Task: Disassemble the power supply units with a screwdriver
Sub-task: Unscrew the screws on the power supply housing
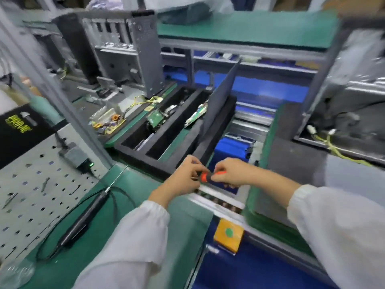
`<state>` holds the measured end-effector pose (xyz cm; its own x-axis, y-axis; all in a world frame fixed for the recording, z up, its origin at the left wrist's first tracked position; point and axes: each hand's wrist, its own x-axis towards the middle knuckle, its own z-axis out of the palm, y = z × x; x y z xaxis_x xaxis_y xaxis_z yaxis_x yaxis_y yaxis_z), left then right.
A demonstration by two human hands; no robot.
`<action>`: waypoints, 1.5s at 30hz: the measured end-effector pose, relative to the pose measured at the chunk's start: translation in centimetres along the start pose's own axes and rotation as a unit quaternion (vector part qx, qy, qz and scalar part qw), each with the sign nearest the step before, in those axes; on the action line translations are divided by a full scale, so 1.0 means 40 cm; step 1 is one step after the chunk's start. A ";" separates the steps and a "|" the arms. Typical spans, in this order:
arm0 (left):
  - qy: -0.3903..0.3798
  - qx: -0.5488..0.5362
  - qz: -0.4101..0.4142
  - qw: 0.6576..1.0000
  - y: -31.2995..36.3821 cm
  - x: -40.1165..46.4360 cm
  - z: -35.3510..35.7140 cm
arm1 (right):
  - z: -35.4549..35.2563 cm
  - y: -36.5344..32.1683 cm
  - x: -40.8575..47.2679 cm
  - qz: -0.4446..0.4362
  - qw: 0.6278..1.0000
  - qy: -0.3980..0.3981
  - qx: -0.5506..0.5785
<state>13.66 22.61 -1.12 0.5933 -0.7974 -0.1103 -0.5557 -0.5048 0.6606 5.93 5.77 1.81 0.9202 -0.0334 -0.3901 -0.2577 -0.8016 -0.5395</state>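
Step in hand looks like tool prep, not unscrewing: no screw is being worked.

Green-matted workbench (129,207) runs along a conveyor line with blue sections. An opened grey metal chassis (133,49) stands upright at the back left of the bench. In front of it sits a black divided tray (166,130) holding pulled circuit boards, and a bare yellow power board (108,124) with wires lies just beside the tray on the mat. Another grey unit (343,113) with yellow wiring sits to the right, well apart from the hands.

Both hands meet over the conveyor edge near the tray's front corner. Right hand (229,174) is wrapped round the orange handle of the screwdriver (210,176). Left hand (185,176) pinches its front end with curled fingertips, probably seating or turning the bit; motion blur hides the tip.

Next move, likely: carry the driver to a unit and line it up on a screw head.

Pegboard (31,197) at left, corded black electric driver (83,222) lying unused on the mat.
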 end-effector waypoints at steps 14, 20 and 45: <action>-0.164 -0.195 0.206 0.945 0.646 0.423 0.221 | -0.497 0.421 -0.438 0.077 0.963 0.254 0.048; -0.161 -0.154 0.147 0.964 0.615 0.537 0.312 | -0.539 0.530 -0.439 0.113 0.955 0.275 0.023; -0.196 -0.339 0.045 0.919 0.452 0.593 0.498 | -0.583 0.548 -0.362 0.172 0.951 0.255 -0.020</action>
<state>6.09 -12.02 -6.61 0.2327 -0.9508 -0.2043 -0.0234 -0.2155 0.9762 -6.19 -25.24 13.04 0.8097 -0.5743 -0.1208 -0.5671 -0.7127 -0.4129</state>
